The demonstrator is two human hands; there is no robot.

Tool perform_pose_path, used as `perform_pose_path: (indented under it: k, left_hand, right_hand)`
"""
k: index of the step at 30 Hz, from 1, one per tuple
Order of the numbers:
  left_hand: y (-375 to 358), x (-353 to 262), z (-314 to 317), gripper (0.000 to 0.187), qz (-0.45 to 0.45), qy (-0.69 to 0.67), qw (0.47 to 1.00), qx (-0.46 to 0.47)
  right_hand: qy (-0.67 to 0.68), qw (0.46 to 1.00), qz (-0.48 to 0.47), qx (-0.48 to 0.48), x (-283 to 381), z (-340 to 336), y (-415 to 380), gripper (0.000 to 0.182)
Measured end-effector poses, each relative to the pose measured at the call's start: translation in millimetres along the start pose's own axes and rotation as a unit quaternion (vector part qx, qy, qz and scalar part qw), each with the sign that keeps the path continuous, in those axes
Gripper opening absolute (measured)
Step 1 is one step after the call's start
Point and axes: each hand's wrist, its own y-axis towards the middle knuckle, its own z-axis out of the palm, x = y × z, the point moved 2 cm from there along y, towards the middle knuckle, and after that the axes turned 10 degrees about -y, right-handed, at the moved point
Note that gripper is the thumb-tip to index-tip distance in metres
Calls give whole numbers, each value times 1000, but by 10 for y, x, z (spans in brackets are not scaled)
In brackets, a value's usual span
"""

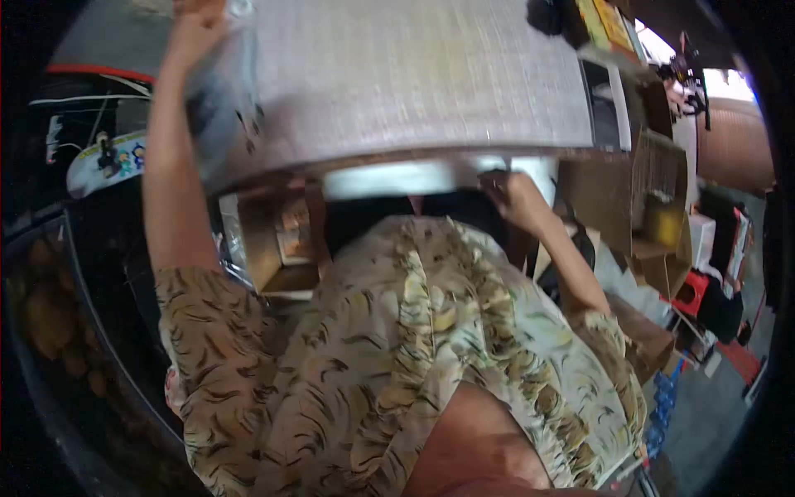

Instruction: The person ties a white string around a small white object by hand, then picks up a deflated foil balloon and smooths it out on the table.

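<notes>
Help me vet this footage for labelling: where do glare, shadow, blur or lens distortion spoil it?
Head view: the table has a front edge bowed by the wide lens, with black corners around the frame; head view: the bright patch at upper right is blown out; head view: the lower left is in deep shadow; head view: the right hand and the pale strip beside it look soft.

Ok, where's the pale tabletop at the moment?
In the head view, the pale tabletop fills the upper middle; the left hand is near its left side, and the right hand shows just below its near edge.
</notes>
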Motion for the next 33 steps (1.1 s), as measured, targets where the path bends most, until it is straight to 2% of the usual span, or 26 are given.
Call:
perform_pose_path:
  k: [1, 2, 3, 5, 7, 8, 9, 10, 11, 12, 13, 15, 16, 18, 22, 23, 25, 27, 28, 29, 32, 33]
  left_hand:
    - [-98, -64, -82, 42, 0, 31, 1000, 1]
    - [-198, -149, -213, 45, 1, 65, 998, -9]
    - [-272, -278, -305, 45, -1, 59, 998, -9]
    - [-543, -601, -391, 42, -67, 112, 990, -55]
    - [-975, -1342, -391, 29, -78, -162, 981, -78]
    - [-1254, -1860, -341, 26, -102, -283, 954, 15]
    - [-1516, -2269, -248, 23, -124, -398, 903, 108]
    - [-1750, -2394, -1, 21, -122, -509, 820, 232]
    - [-1936, -2651, 213, 18, -60, -464, 835, 289]
    - [-2050, -2837, 469, 16, -66, -427, 851, 299]
    - [-2201, -2913, 750, 15, -73, -390, 864, 310]
    - [-2514, -2589, 1711, 13, 15, -350, 934, 73]
    - [-2584, -2561, 1916, 13, 13, -350, 934, 73]
    - [-2635, -2587, 2169, 15, -55, -339, 938, 41]
    - [-2651, -2597, 2407, 13, -63, -323, 943, 60]
    - [-2655, -2575, 2447, 13, -64, -323, 942, 59]
    - [-2642, -2537, 2499, 12, -129, -432, 892, 42]
    - [-2635, -2592, 2368, 12, -134, -470, 872, 30]
    - [-2630, -2616, 2313, 13, -139, -508, 850, 17]
    - [-2636, -2619, 2311, 13, -141, -508, 849, 16]
    - [-2693, -2642, 2302, 14, -113, -546, 829, 45]
    - [-2708, -2641, 2314, 14, -154, -578, 797, 82]
  right_hand:
    - [-90, 994, 49, 27, -334, 350, -34, 27]
    - [-125, 989, 62, 40, -307, 350, -53, 40]
    - [-128, 989, 64, 44, -376, 413, -45, 40]
    - [-130, 982, 47, -130, -469, 564, -123, 50]
    - [-119, 985, 41, -117, -503, 610, -129, 56]
    - [-94, 988, 26, -124, -571, 691, -129, 55]
    - [-68, 989, 11, -132, -613, 743, -130, 55]
    - [-67, 989, 11, -133, -615, 752, -137, 55]
    - [-49, 989, 29, -134, -626, 741, -143, 54]
    - [-32, 989, 48, -134, -646, 735, -156, 54]
    - [-31, 990, 47, -132, -683, 764, -174, 54]
    - [-6, 987, 71, -141, -770, 834, -179, 51]
    - [-5, 988, 70, -140, -758, 840, -178, 51]
    - [-9, 987, 43, -157, -712, 816, -174, 49]
    - [-101, 985, 45, -132, -593, 757, -90, 44]
    - [-113, 986, 18, -118, -466, 688, -66, 40]
    - [-126, 986, -11, -106, -248, 605, 26, 35]
    - [10, 991, -44, -126, -25, 578, 136, 24]
    - [9, 986, -53, -159, 114, 573, 200, 20]
    - [18, 989, -25, -145, 297, 489, 252, 18]
    - [22, 987, -74, -143, 405, 607, 464, 16]
    - [33, 989, -90, -109, 429, 631, 517, 14]
